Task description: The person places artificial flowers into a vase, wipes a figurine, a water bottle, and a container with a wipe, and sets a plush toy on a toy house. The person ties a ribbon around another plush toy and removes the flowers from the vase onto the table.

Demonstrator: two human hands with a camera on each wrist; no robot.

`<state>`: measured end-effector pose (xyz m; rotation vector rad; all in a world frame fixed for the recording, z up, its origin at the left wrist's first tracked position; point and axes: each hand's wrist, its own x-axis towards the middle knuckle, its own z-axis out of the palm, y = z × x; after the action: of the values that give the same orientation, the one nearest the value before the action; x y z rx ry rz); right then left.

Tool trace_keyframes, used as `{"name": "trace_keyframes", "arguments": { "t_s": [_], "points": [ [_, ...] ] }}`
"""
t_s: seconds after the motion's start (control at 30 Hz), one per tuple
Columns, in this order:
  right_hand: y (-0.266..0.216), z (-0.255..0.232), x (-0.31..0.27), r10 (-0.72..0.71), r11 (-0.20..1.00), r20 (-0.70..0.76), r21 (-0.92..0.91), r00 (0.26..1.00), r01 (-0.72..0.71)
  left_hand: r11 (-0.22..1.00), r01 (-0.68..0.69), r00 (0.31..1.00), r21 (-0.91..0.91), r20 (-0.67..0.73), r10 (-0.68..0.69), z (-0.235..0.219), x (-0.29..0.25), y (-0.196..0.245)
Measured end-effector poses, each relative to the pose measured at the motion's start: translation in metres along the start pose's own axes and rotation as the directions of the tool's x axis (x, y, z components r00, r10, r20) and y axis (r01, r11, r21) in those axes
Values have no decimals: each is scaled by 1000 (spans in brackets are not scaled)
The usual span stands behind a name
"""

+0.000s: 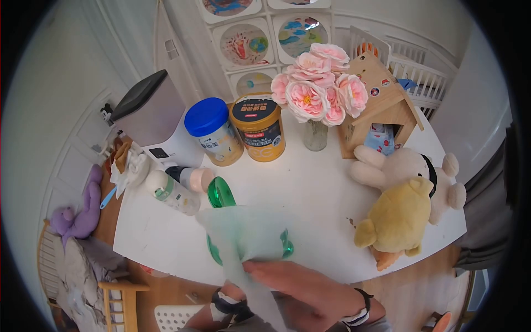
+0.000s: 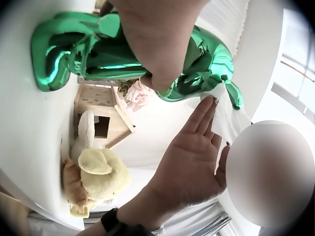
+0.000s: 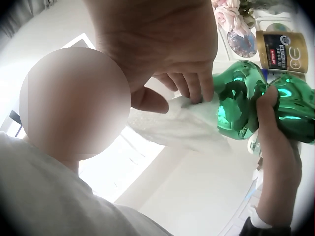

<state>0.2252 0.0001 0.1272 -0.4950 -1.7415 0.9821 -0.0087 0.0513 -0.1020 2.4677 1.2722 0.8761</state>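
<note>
A shiny green figure [image 1: 221, 192] [image 2: 216, 56] [image 3: 238, 105] is partly covered by a thin white cloth [image 1: 243, 227] [image 2: 229, 115] [image 3: 179, 125] in the head view. My left hand [image 1: 232, 291] [image 2: 157, 44] [image 3: 276, 152] grips the figure around its narrow middle. With fingers nearly straight and the thumb apart, my right hand [image 1: 304, 285] [image 2: 187, 164] [image 3: 162, 44] presses the cloth against the figure's end. In the head view the cloth hides much of the figure and part of my left hand.
On the white table [image 1: 315, 193] stand a grey-white appliance [image 1: 157, 122], two tubs [image 1: 213, 133], a bottle [image 1: 174, 193], a vase of pink flowers [image 1: 315, 135] and a wooden house [image 1: 359, 124]. Plush toys [image 1: 395, 216] lie at the right edge.
</note>
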Motion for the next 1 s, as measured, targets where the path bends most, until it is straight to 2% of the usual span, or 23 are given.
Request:
{"name": "trace_keyframes", "arguments": {
  "t_s": [0.07,0.13,0.17,0.23,0.27,0.33,0.37,0.43,0.5,0.57,0.6,0.67,0.8,0.87,1.0],
  "points": [
    [10,-6,-3,-16,998,2,-57,1000,16,1000,-4,1000,-8,0,4,0,1,0],
    [15,-9,-5,-137,969,28,-204,990,140,1000,-5,1000,-20,0,5,1,3,1],
    [17,-5,-7,-137,968,28,-208,990,139,1000,-5,1000,-26,0,5,2,4,2],
    [22,14,-8,-97,964,-104,-256,990,68,999,-4,1000,-32,0,4,3,5,1],
    [21,22,-2,-101,965,-104,-254,989,72,1000,-2,1000,-31,-1,2,1,5,-1],
    [17,36,11,-214,909,-275,-408,937,88,1000,7,1000,-27,-3,-7,-1,6,-4],
    [19,40,13,-214,910,-275,-405,937,89,1000,12,1000,-28,-2,-12,-1,6,-4],
    [22,46,18,-164,750,-227,-661,960,-28,999,15,1000,-34,4,-15,-1,4,-5],
    [13,43,31,-112,736,-226,-673,968,-72,999,13,1000,-46,10,-13,0,6,-6],
    [13,40,43,-61,815,-112,-580,992,-15,998,15,1000,-58,15,-14,2,6,-6],
    [15,41,49,-60,814,-113,-581,992,-17,998,16,1000,-63,16,-15,3,6,-6],
    [24,44,56,-344,744,-120,-640,931,192,997,22,1000,-71,20,-21,2,6,-7],
    [32,48,60,-414,769,-143,-584,899,261,996,46,999,-75,20,-45,-2,2,-11],
    [40,51,60,-559,649,-101,-672,823,358,995,61,998,-79,19,-60,-3,0,-12],
    [49,44,54,-561,593,-16,-705,828,388,992,80,997,-96,17,-79,-3,-3,-11]
  ]
}}
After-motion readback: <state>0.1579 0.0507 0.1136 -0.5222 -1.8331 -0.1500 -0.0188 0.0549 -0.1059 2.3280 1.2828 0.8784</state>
